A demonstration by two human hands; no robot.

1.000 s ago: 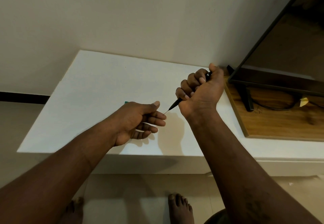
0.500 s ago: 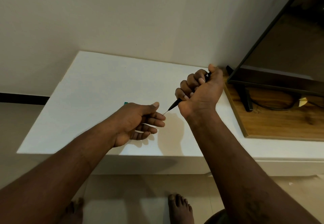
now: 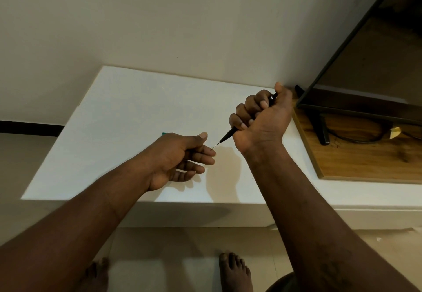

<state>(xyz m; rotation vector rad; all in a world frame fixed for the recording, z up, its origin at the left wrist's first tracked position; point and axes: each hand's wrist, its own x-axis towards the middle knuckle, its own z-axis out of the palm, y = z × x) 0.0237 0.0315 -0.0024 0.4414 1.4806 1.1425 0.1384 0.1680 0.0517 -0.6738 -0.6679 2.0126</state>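
Gripping the tool (image 3: 228, 134) in a full fist, the right hand (image 3: 262, 120) hangs above the white counter (image 3: 114, 120), thumb uppermost.

Tool: black, slim, pen-like. The fist hides most of the handle. The upper end pokes out beside the thumb and carries a small shiny speck. The lower end comes out under the little finger, tapers to a cone, then runs into a fine needle-like metal tip. It lies tilted, tip down and to the left.

The tip ends right at the index fingertip of the left hand (image 3: 175, 154); contact cannot be told. This hand lies on its side, fingers nearly straight and stacked, thumb along the index finger.

A green corner (image 3: 164, 134) shows on the counter just behind the left hand.

To the right, a wooden board (image 3: 365, 161) carries a dark screen (image 3: 365, 63) on its stand, with a cable (image 3: 356, 140).
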